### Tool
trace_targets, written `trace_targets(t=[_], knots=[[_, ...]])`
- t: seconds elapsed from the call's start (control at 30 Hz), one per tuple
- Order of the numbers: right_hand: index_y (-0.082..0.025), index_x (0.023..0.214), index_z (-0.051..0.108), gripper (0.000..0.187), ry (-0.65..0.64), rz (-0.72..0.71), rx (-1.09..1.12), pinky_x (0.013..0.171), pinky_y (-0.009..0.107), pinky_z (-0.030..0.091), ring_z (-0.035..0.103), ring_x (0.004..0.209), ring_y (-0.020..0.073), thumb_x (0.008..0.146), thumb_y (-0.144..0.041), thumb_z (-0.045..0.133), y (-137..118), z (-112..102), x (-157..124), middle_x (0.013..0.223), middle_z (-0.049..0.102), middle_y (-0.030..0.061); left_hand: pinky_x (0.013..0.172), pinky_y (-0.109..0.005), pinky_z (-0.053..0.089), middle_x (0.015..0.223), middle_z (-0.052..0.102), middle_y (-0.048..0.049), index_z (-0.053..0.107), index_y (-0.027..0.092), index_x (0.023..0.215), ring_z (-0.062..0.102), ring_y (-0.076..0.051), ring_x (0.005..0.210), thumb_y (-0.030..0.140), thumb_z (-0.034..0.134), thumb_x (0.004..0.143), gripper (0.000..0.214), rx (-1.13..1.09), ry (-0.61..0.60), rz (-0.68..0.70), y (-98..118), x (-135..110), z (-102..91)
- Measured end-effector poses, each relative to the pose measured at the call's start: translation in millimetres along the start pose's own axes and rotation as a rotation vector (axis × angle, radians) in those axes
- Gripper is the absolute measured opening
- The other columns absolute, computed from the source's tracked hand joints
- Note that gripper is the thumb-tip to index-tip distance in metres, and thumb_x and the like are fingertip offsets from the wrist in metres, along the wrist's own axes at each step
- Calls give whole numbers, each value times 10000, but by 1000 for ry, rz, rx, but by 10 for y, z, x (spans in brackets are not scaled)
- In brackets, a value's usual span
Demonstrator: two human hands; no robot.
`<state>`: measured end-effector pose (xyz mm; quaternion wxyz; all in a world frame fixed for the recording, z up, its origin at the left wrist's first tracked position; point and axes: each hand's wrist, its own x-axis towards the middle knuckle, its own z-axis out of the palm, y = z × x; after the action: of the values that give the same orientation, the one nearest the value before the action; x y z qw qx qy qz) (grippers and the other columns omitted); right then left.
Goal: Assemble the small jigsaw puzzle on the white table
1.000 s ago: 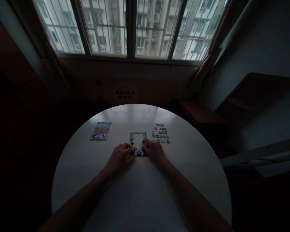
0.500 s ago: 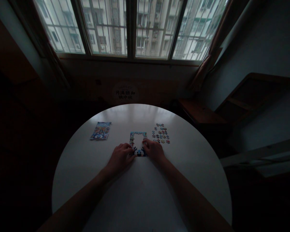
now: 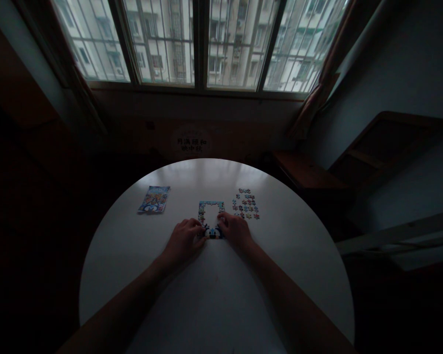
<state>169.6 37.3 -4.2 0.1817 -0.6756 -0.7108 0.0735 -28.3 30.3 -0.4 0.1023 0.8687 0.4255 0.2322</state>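
A partly built jigsaw puzzle (image 3: 210,211) lies near the middle of a round white table (image 3: 221,305), its border joined and its centre bare. My left hand (image 3: 183,239) rests at the puzzle's near left corner, fingers curled and pressing on the pieces. My right hand (image 3: 236,229) rests at the near right corner, fingers bent down onto the pieces there. Whether either hand pinches a loose piece is too dark to tell. Several loose puzzle pieces (image 3: 245,205) are spread out just right of the puzzle.
A colourful printed card or bag (image 3: 154,199) lies on the table to the left. Beyond the table is a wall with a round sign (image 3: 191,142) and barred windows (image 3: 199,42). Dark wooden furniture (image 3: 358,157) stands at the right.
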Motion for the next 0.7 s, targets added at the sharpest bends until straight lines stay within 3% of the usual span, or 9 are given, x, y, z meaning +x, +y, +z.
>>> trace_targets(t=[0.5,0.7], knots=[[-243,1177,558,319,-6,-41,-34,708,242,409,651,817,173,900,-327,422,-87,-93,-1,870,703,50,835,-349,426,1007,622,-50,679,230,930,555,-200,930,309,630,788,170,-11,-8,-1,-13,4,-12],[-240,1156,571,308,-15,-107,100,655,219,390,613,672,135,889,-323,442,-215,-207,71,699,660,-6,825,-340,421,1023,617,-38,672,241,931,552,-200,940,288,637,777,165,-9,-18,8,-6,-1,-36]])
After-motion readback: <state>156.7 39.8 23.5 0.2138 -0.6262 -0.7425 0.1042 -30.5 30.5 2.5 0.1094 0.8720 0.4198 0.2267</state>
